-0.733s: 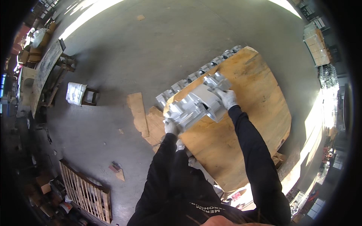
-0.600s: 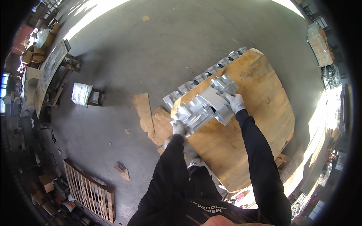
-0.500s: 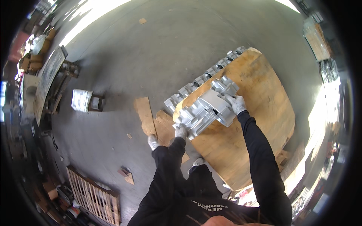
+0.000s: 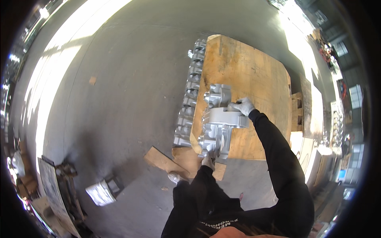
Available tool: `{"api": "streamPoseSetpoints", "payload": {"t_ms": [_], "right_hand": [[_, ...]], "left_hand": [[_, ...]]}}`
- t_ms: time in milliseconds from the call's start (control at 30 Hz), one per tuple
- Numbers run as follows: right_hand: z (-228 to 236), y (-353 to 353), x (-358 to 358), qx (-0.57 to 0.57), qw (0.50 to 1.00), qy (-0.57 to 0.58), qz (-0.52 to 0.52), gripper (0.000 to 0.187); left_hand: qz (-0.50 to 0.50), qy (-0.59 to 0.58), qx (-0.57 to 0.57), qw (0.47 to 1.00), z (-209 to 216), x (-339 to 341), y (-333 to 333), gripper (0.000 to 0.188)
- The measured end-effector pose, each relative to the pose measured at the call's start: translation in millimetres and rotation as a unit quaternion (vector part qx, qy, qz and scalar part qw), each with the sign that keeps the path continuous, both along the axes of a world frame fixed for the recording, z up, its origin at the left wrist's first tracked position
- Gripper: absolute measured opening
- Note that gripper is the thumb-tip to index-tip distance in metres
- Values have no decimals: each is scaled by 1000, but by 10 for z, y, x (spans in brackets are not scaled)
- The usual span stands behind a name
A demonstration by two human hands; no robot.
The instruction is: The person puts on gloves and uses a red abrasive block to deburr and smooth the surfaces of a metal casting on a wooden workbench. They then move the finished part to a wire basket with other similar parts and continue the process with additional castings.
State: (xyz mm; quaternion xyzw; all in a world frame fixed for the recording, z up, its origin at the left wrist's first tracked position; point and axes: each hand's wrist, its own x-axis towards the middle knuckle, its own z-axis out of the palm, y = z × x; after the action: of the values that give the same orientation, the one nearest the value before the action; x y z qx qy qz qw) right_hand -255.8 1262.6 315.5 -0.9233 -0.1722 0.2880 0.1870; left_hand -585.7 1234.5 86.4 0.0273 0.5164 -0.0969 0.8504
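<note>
A large silver-grey metal casting point(image 4: 222, 117), with a broad smooth middle and ribbed ends, is over the left edge of a brown plywood sheet point(image 4: 254, 71). My left hand point(image 4: 208, 162), in a pale glove, grips the casting's near end; part of its fingers is hidden beneath the metal. My right hand point(image 4: 243, 106), gloved too, has its fingers curled onto the casting's right side. Whether the casting rests on the sheet or hangs just above it I cannot tell. Along the sheet's left side runs a row of similar castings point(image 4: 192, 85), lower than the sheet and partly covered by it.
Torn cardboard pieces point(image 4: 164, 162) lie on the grey floor by my shoe point(image 4: 174, 177). A small stand with a silvery-white top point(image 4: 101, 193) is at the lower left, near a dark worktable point(image 4: 57, 194). Wooden pallets point(image 4: 296, 109) stand beyond the sheet's right edge.
My view and body have turned to the right, so the sheet and castings now appear more upright in the picture. Both hands keep their hold on the casting.
</note>
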Motion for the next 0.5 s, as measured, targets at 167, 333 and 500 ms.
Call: {"api": "streamPoseSetpoints", "payload": {"t_ms": [167, 333, 500], "right_hand": [[54, -21, -18, 20, 1000, 12, 5, 54], [105, -44, -31, 44, 999, 30, -4, 50], [151, -2, 56, 28, 985, 159, -68, 50]], "left_hand": [[-5, 122, -58, 991, 18, -49, 98, 31], [124, 16, -65, 990, -3, -94, 98, 26], [215, 231, -132, 940, 194, 121, 169, 20]]}}
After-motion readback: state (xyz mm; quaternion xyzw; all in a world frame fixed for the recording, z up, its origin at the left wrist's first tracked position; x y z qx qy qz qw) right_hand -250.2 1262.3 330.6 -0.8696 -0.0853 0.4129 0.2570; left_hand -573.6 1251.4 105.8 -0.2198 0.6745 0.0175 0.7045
